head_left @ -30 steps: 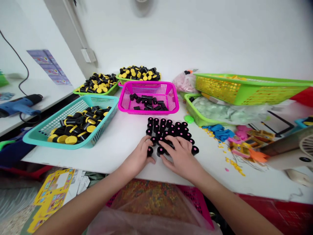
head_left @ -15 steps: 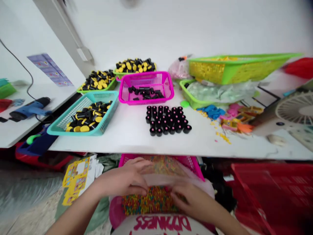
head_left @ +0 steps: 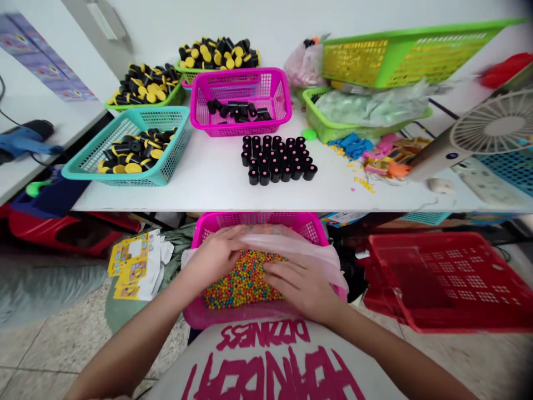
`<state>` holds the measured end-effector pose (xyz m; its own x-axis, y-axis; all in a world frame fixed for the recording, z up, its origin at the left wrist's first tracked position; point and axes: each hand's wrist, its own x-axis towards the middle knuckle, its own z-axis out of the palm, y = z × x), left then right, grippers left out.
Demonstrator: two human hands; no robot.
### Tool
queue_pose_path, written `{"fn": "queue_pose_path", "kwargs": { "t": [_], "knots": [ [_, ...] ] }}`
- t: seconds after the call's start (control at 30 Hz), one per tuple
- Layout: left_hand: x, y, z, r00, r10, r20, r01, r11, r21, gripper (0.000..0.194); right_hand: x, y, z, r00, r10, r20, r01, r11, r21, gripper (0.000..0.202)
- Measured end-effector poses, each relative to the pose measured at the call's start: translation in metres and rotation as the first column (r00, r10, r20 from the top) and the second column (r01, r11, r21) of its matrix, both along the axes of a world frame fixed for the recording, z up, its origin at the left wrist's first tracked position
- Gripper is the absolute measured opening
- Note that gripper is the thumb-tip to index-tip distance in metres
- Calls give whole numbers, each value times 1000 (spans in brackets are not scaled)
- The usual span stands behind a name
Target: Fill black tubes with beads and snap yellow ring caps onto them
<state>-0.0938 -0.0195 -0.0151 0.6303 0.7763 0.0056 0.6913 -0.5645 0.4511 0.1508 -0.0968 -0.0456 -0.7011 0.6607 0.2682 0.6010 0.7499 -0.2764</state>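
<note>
Small round beads (head_left: 241,280) in mixed colours fill a clear plastic bag (head_left: 287,243) lined inside a pink basket (head_left: 201,226) at my lap. My left hand (head_left: 219,253) is at the bag's left side, its fingers closed on the folded plastic edge. Over the right part of the beads, my right hand (head_left: 302,283) lies with its fingers stretched out, touching the bead surface or just above it; I cannot tell which.
On the white table (head_left: 200,191) stand rows of black cylinders (head_left: 277,158), a pink basket (head_left: 240,126) of black pieces and a teal basket (head_left: 160,176) of black-and-yellow pieces. A fan (head_left: 491,122) stands right. A red crate (head_left: 458,311) is low right, printed cards (head_left: 135,266) low left.
The view has tipped downward, so the table sits higher in the picture. My right hand has gone from curled fingers to stretched ones over the beads. More beads show between my hands.
</note>
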Motion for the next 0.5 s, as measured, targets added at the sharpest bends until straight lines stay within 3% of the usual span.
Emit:
{"fn": "queue_pose_path", "kwargs": {
  "t": [0.07,0.17,0.23,0.33,0.5],
  "knots": [
    [0,7,8,981,26,193,-6,994,-106,34,-7,-2,2,994,-25,103,46,978,-201,29],
    [6,37,17,891,160,426,-61,970,-237,38,-13,1,-3,919,-172,355,320,851,-415,32],
    [15,65,17,820,278,501,-145,947,-288,45,-14,4,-9,887,-206,414,392,810,-436,34],
    [36,106,7,759,398,515,-307,917,-256,47,-13,4,-16,871,-234,432,425,799,-426,38],
    [71,136,-12,763,424,488,-416,900,-130,42,-13,0,-20,851,-282,443,472,781,-409,26]
  ]
}}
